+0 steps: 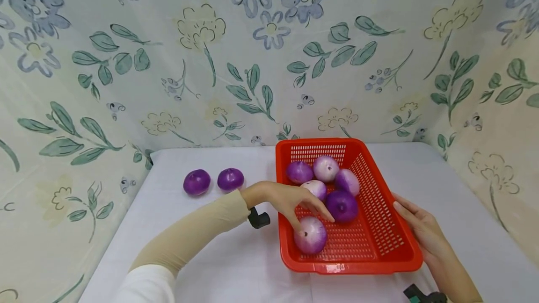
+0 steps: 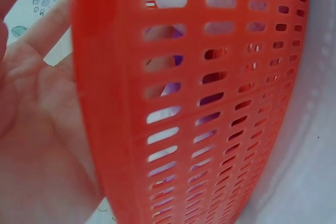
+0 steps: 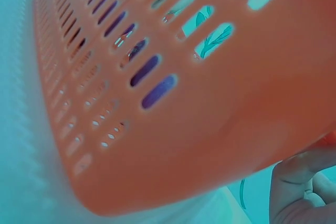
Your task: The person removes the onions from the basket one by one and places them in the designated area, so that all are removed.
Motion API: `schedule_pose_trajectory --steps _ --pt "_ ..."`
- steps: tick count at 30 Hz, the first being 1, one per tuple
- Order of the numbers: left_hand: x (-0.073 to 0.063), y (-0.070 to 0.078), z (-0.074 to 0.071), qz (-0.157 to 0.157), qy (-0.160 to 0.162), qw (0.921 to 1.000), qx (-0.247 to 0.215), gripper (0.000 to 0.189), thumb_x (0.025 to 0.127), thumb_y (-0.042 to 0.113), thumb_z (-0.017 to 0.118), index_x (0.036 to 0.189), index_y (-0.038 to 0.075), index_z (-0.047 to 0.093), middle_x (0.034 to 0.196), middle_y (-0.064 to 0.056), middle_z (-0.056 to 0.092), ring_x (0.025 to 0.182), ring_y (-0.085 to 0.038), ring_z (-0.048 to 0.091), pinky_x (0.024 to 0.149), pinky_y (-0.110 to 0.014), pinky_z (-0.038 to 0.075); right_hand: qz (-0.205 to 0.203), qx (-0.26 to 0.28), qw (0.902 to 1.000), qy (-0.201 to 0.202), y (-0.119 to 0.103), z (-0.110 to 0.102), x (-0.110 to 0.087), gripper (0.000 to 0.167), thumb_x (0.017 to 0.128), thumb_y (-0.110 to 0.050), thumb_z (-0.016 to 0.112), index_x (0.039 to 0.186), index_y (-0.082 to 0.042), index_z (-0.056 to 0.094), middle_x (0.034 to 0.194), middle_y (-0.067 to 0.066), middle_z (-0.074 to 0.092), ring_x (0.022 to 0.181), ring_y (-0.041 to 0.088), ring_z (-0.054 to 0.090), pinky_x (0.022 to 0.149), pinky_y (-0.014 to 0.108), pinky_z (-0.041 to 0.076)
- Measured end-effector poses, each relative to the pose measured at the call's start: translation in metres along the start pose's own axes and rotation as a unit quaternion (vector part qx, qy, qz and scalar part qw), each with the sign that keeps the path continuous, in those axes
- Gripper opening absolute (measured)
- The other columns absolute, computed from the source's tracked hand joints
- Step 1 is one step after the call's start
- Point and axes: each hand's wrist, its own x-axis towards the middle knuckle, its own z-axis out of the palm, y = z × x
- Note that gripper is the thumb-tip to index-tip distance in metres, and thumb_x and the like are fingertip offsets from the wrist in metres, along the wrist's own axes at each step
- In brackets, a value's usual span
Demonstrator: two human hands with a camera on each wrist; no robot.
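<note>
A red plastic basket (image 1: 381, 186) with slotted walls holds several red onions, some deep purple and some pale. Over its left side reaches my left hand (image 1: 290, 200), fingers spread and thumb at the top of a pale purple onion (image 1: 311, 240) in the near left corner. Its longer fingers extend toward a dark purple onion (image 1: 342, 206) in the middle. In the left wrist view the palm (image 2: 42, 129) shows beside the basket's rim, and the wall hides the fingertips. My right hand (image 1: 425, 228) grips the basket's right rim; the right wrist view shows its bent fingers (image 3: 296, 182) at the rim.
Two dark purple onions, a left one (image 1: 196, 182) and a right one (image 1: 230, 179), lie on the white-covered table (image 1: 236, 261) left of the basket. A flower-patterned cloth (image 1: 269, 78) hangs behind the table and along its sides.
</note>
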Motion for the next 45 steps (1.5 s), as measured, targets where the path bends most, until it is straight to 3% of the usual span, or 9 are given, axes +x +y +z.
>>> schedule_pose_trajectory --steps 9,16,21,28,38,45 --pt "0.008 -0.003 0.002 -0.049 -0.001 0.9983 0.033 0.062 0.085 0.002 0.078 0.142 0.004 0.054 0.144 0.001 0.055 0.129 0.001 0.046 0.107 -0.021 0.038 0.002 -0.001 1.0 0.003 -0.001 0.002 -0.001 0.026 0.104 -0.018 0.055 0.111 -0.035 0.073 0.111 -0.01 0.071 0.097 0.011 0.069 0.08 0.031 0.058" --pt "0.011 -0.01 0.0 -0.104 -0.005 0.9933 0.051 0.061 0.084 0.009 0.08 0.141 0.011 0.057 0.139 0.007 0.057 0.125 -0.001 0.049 0.104 -0.019 0.041 0.008 0.008 0.9999 0.004 -0.001 0.002 -0.001 0.027 0.104 -0.017 0.055 0.11 -0.035 0.074 0.11 -0.01 0.071 0.097 0.011 0.069 0.08 0.031 0.058" --pt "0.012 -0.013 -0.001 -0.122 -0.013 0.9908 0.057 0.059 0.085 0.013 0.08 0.14 0.013 0.059 0.134 0.012 0.057 0.12 0.001 0.049 0.102 -0.019 0.042 0.006 0.01 0.9999 0.002 -0.001 0.003 -0.001 0.028 0.104 -0.017 0.054 0.111 -0.035 0.074 0.11 -0.01 0.072 0.097 0.011 0.069 0.08 0.031 0.058" --pt "0.014 -0.013 0.004 -0.119 -0.022 0.9892 0.083 0.057 0.086 0.014 0.079 0.139 0.013 0.059 0.131 0.012 0.058 0.112 -0.001 0.049 0.098 -0.015 0.042 0.008 0.006 0.9999 0.007 -0.001 0.003 -0.002 0.027 0.104 -0.017 0.055 0.11 -0.035 0.074 0.11 -0.011 0.071 0.096 0.01 0.069 0.08 0.03 0.058" --pt "0.014 -0.011 0.008 -0.124 -0.009 0.9866 0.106 0.053 0.084 0.019 0.081 0.134 0.017 0.063 0.119 0.01 0.059 0.103 -0.005 0.049 0.09 -0.017 0.046 0.017 0.003 0.9998 0.01 -0.002 0.003 -0.002 0.025 0.103 -0.019 0.056 0.11 -0.036 0.073 0.11 -0.011 0.071 0.096 0.011 0.069 0.081 0.031 0.058" --pt "0.013 -0.011 0.01 -0.114 0.015 0.9913 0.065 0.052 0.086 0.017 0.08 0.134 0.016 0.061 0.122 0.009 0.056 0.11 -0.002 0.048 0.095 -0.016 0.044 0.02 -0.001 0.9997 0.014 -0.002 0.002 -0.002 0.024 0.102 -0.02 0.058 0.109 -0.037 0.074 0.109 -0.012 0.072 0.096 0.011 0.069 0.081 0.031 0.058"
